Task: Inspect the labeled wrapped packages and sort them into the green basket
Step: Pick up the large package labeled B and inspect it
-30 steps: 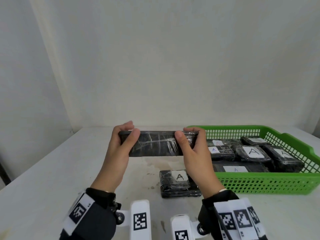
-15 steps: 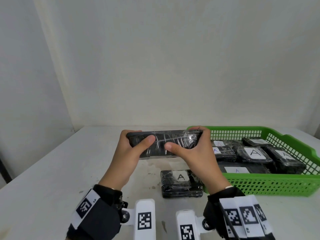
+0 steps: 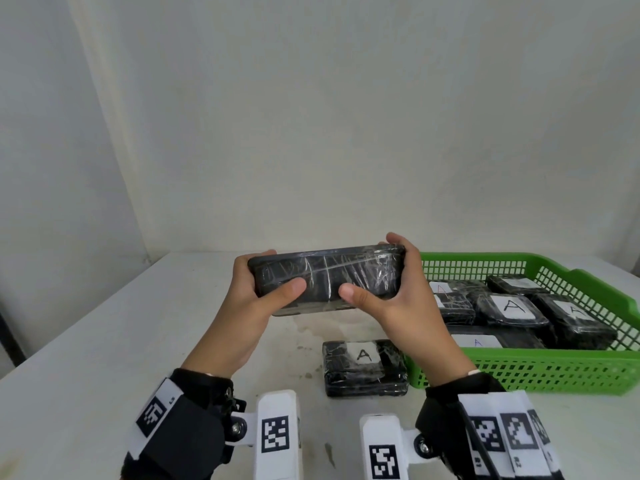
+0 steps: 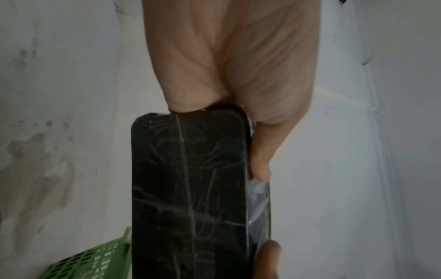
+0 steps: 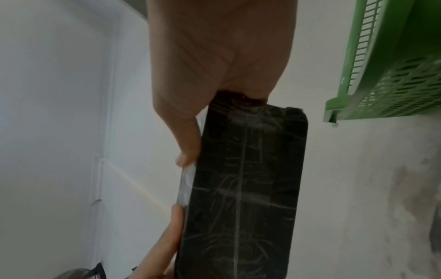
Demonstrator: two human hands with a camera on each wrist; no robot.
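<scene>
Both hands hold one long black film-wrapped package (image 3: 329, 277) level above the table, left of the green basket (image 3: 540, 372). My left hand (image 3: 258, 289) grips its left end, thumb on the near face. My right hand (image 3: 391, 289) grips its right end the same way. No label shows on the face turned to me. The wrist views show the same package (image 4: 190, 198) (image 5: 243, 198) end-on, with fingers behind it. A second black package (image 3: 363, 367) marked A lies on the table below my hands. Several wrapped packages (image 3: 509, 308) with A labels lie in the basket.
The white table (image 3: 104, 358) has grey stains (image 3: 311, 327) under the held package. A pale wall (image 3: 311, 116) rises right behind the table. The basket's near wall stands close to my right wrist.
The held package has shifted right and tilted so its broad face turns toward me. Both thumbs have slid inward along that face.
</scene>
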